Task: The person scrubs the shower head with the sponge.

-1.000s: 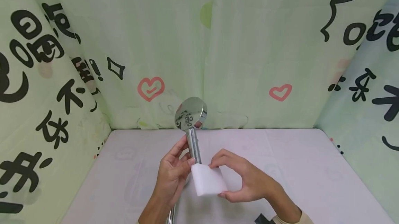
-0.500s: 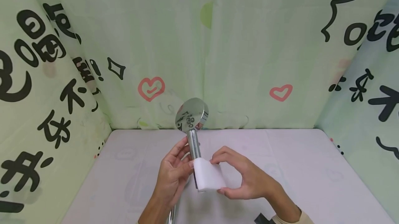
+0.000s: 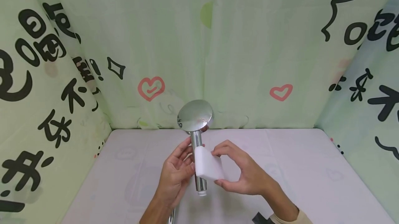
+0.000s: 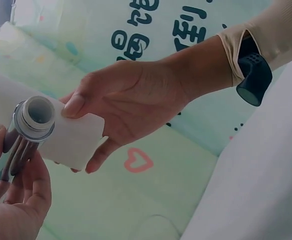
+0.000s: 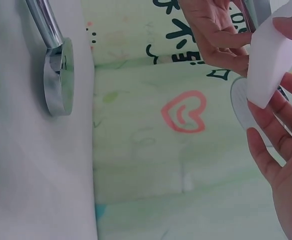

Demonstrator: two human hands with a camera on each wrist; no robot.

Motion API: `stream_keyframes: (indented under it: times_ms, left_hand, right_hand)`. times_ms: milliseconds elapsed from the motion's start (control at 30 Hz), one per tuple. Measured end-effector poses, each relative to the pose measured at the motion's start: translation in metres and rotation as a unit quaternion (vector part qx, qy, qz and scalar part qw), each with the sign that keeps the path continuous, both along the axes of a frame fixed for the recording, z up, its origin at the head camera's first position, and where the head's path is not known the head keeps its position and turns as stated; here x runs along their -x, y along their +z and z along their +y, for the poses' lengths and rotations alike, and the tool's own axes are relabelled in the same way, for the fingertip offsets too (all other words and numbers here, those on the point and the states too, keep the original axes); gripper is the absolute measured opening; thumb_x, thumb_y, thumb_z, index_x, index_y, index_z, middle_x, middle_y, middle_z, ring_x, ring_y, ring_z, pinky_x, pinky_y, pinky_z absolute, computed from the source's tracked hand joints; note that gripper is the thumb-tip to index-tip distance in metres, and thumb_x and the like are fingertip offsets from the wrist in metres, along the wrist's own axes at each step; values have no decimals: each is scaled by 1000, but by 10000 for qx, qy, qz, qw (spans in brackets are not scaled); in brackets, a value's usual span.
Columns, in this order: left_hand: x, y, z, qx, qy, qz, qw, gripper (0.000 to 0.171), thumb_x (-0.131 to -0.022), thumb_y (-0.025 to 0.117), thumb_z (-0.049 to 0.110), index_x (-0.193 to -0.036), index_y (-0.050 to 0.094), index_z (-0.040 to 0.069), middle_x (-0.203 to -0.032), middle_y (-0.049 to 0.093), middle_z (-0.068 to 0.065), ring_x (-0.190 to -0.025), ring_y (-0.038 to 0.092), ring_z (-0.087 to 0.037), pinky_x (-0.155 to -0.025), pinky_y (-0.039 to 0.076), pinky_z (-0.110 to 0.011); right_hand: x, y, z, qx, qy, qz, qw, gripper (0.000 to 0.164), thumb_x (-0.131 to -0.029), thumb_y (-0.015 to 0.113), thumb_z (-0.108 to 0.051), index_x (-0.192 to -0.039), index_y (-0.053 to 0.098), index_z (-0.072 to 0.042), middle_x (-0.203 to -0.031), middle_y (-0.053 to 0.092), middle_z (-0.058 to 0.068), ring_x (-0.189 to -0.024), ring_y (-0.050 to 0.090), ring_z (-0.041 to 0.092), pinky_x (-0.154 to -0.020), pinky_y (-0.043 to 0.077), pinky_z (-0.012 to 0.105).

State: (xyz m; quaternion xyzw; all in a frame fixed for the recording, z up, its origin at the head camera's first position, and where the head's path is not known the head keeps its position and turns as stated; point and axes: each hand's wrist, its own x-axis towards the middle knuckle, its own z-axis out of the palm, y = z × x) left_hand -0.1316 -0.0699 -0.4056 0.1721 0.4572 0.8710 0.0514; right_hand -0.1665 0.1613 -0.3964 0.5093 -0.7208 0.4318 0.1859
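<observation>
A shiny chrome shower head [image 3: 194,115] is held above the table, its round face up and its handle pointing down toward me. My left hand [image 3: 176,173] grips the handle from the left, thumb in front. In my right hand [image 3: 246,170], a white sponge [image 3: 208,163] is pinched between thumb and fingers and lies against the middle of the handle. The handle's pale threaded end [image 4: 38,112] faces the camera in the left wrist view. Part of the handle is hidden behind the sponge.
A second chrome shower head [image 5: 60,82] lies on the pale table [image 3: 296,172], left of the hands. Only its handle shows in the head view, partly behind the left forearm. Printed green curtains [image 3: 243,54] enclose the table at the back and sides.
The sponge has slid up along the handle with my right hand, uncovering the handle's lower end. The shower head has shifted slightly right and turned. My left hand keeps its grip.
</observation>
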Motion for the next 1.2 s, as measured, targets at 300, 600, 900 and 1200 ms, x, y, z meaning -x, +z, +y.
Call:
stream_keyframes:
  times_ms: [300,600,900,1200]
  left_hand:
    - [-1,-2,3,-26,21,-88,10000,75,-90,67,-10,-156,33,1,-135,52,-11,-112,59,-19,-89,54,-22]
    - [-3,-1,4,82,-59,-15,9999,76,-90,72,-4,-156,34,1,-142,48,-14,-122,58,-26,-94,53,-23]
    - [-6,0,3,231,-411,233,9986,75,-93,68,-6,-158,32,4,-156,37,-17,-127,51,-27,-98,52,-25]
    - [-6,-2,1,-111,-886,822,9926,74,-93,56,-15,-159,25,0,-161,29,-19,-124,49,-24,-99,53,-28]
  right_hand:
    - [4,-3,0,212,-445,17,9988,66,-68,87,-10,-128,59,-7,-120,60,6,-108,58,19,-95,51,25]
    - [4,5,-1,345,-890,-44,9954,64,-68,85,-7,-127,62,-10,-119,61,3,-109,58,18,-92,50,23]
    - [6,10,3,264,-1232,-174,9919,65,-69,85,-8,-129,62,-13,-123,60,0,-112,57,17,-88,54,27]
    - [8,12,4,215,-1252,-147,9918,63,-69,85,-8,-128,62,-14,-124,60,0,-111,57,16,-89,52,24]
